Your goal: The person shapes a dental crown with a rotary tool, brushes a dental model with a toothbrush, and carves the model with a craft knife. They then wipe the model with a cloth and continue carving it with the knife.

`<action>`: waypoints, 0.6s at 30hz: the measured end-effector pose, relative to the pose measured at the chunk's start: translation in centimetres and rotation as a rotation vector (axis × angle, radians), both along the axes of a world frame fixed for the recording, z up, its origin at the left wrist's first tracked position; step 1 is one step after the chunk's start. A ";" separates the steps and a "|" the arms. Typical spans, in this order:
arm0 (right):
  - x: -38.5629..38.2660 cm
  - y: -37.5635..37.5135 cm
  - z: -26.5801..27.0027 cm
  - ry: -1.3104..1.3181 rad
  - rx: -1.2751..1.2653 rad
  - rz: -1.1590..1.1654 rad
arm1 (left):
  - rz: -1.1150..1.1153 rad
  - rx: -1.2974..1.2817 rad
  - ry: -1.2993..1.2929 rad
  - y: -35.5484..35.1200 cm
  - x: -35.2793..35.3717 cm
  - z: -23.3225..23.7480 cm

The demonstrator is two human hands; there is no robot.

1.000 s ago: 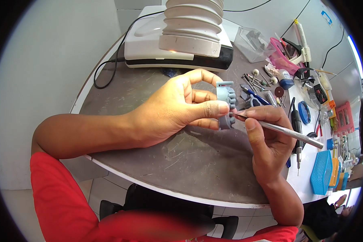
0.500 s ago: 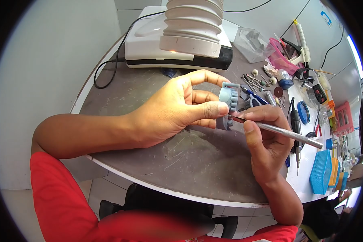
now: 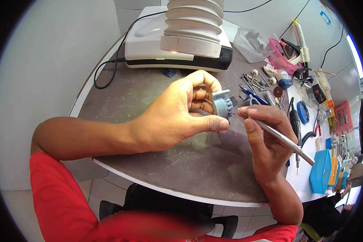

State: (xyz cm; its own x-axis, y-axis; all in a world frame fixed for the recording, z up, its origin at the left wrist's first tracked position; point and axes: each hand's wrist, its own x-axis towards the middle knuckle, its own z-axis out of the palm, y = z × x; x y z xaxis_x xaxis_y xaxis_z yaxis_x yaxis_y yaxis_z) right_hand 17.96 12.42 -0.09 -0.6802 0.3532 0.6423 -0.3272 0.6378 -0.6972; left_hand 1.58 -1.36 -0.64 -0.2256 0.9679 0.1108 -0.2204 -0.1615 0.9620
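Near the middle of the view, my left hand (image 3: pixel 181 111) holds a grey-blue dental model (image 3: pixel 222 105) between thumb and fingers. Its row of teeth faces right, and a bar shows along its top. Just to the right, my right hand (image 3: pixel 270 139) is closed around a slim silver knife-like tool (image 3: pixel 286 141), held like a pen. The tool's handle slants down to the right. Its tip is hard to make out at my fingertips, which are apart from the model.
A white machine (image 3: pixel 157 44) and a ribbed white hose (image 3: pixel 193 24) stand at the back. Small burs (image 3: pixel 254 80), a pink basket (image 3: pixel 284 60) and a clear container (image 3: pixel 250 44) lie back right. A handpiece (image 3: pixel 296 125) and a blue basket (image 3: pixel 321 171) are at right.
My left hand has turned the model and drawn it slightly left. My right hand has moved the tool's tip away from the model, and its handle now slants more steeply.
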 end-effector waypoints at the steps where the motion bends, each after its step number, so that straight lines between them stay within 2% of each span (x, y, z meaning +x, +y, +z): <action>1: 0.0 0.1 0.0 -0.007 0.071 0.002 | -0.001 -0.002 0.027 0.0 0.0 0.0; 5: -0.1 0.1 0.1 -0.031 0.095 -0.014 | -0.005 0.006 0.030 -0.1 0.1 0.0; 7: -0.1 -0.2 0.2 -0.035 -0.113 -0.090 | -0.006 -0.005 0.028 -0.1 0.1 0.1; 12: 0.0 -0.1 0.1 -0.015 -0.100 -0.060 | 0.016 -0.012 0.059 -0.2 0.0 0.2; 17: -0.3 -0.4 0.4 -0.043 -0.205 -0.086 | 0.100 0.030 0.005 -0.6 0.3 1.0; 18: -0.3 -0.4 0.4 -0.042 -0.206 -0.086 | 0.085 0.055 0.078 -0.6 0.2 1.1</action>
State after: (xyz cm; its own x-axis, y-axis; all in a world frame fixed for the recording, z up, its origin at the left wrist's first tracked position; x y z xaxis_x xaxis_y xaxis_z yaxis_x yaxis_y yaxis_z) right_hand 17.66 12.03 0.30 -0.6666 0.5320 0.5222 -0.2455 0.5047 -0.8276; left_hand 1.82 -1.98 0.47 -0.2950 0.9378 0.1833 -0.1283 -0.2289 0.9649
